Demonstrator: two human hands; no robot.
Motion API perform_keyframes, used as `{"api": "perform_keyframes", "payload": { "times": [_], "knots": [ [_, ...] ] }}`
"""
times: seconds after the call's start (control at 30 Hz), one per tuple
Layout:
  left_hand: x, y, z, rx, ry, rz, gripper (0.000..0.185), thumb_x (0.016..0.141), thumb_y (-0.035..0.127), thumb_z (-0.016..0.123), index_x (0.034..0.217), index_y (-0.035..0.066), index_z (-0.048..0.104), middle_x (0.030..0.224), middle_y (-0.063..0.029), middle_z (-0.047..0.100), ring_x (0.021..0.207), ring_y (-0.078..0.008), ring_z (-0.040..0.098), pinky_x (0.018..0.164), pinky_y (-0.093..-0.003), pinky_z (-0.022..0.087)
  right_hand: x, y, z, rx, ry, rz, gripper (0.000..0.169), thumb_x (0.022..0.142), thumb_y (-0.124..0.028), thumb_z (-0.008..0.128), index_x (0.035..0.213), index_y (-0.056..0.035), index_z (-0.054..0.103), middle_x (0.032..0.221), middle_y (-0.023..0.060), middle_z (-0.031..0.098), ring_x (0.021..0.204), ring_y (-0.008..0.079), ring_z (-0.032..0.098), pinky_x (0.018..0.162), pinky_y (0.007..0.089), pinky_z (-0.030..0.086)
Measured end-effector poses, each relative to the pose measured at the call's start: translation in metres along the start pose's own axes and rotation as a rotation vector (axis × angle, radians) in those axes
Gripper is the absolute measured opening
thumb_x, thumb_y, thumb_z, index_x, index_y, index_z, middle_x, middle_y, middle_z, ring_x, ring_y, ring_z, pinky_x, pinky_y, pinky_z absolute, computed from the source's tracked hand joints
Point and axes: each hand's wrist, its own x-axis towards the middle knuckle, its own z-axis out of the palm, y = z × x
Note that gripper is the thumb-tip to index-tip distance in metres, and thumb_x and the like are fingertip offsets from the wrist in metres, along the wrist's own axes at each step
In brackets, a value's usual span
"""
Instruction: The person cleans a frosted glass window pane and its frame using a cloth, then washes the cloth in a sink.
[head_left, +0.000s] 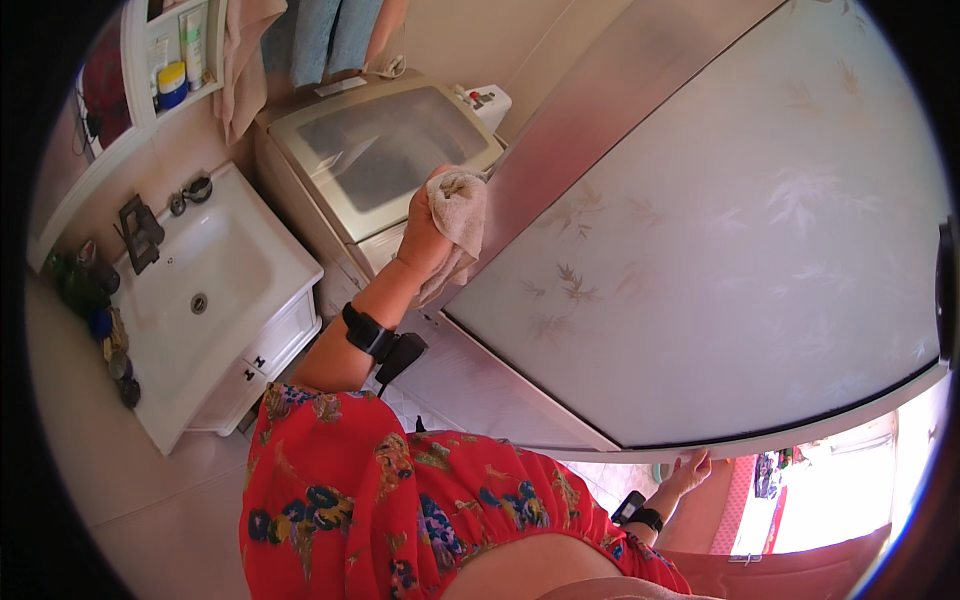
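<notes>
My left hand (424, 238) grips a bunched beige cloth (459, 214), raised beside the metal frame (555, 142) of a frosted glass door. Pale leaf patterns mark the glass panel (697, 247). At the door's edge (757, 442), my right hand (691, 474) holds the frame low on the right, and some of its fingers are hidden behind it. Black bands with small devices sit on both forearms.
To the left stands a white washbasin (225, 255) with a dark faucet (140, 232) and bottles along its side. A top-loading washing machine (390, 142) stands behind the cloth. Towels (244, 67) hang near a mirror cabinet (184, 52). Bright light enters at lower right.
</notes>
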Motion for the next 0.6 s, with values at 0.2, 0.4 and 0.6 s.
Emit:
{"api": "perform_keyframes", "payload": {
  "times": [0.2,0.4,0.6],
  "knots": [
    [-0.031,-0.055,-0.031,0.019,0.053,-0.092,0.03,0.09,0.01,0.058,0.119,0.006,0.052,0.1,0.0022,0.056,0.091,-0.0056,0.051,0.079,-0.0208,0.044,-0.001,-0.004,0.005,-0.013,-0.028,-0.013,0.051,0.086,-0.044,0.063,0.12,-0.0111,0.045,0.118,0.0019,0.048,0.107,0.0178,0.046,0.08,0.0394,0.044],
    [-0.054,-0.102,-0.046,0.032,0.218,-0.144,0.037,0.09,0.012,0.059,0.125,0.005,0.05,0.105,0.0001,0.06,0.093,-0.0085,0.055,0.081,-0.0228,0.046,-0.005,-0.014,0.01,-0.048,-0.046,0.023,0.052,0.085,-0.045,0.065,0.119,-0.0106,0.045,0.113,0.0026,0.05,0.104,0.0181,0.047,0.081,0.0403,0.044],
    [-0.05,-0.109,-0.051,0.105,0.222,-0.224,0.038,0.089,0.012,0.06,0.125,0.004,0.05,0.105,-0.0015,0.06,0.093,-0.0093,0.055,0.081,-0.0235,0.047,-0.011,-0.018,0.011,-0.046,-0.046,0.031,0.05,0.085,-0.042,0.065,0.119,-0.0105,0.046,0.111,0.003,0.051,0.103,0.0182,0.048,0.081,0.0415,0.044]
  ]
}}
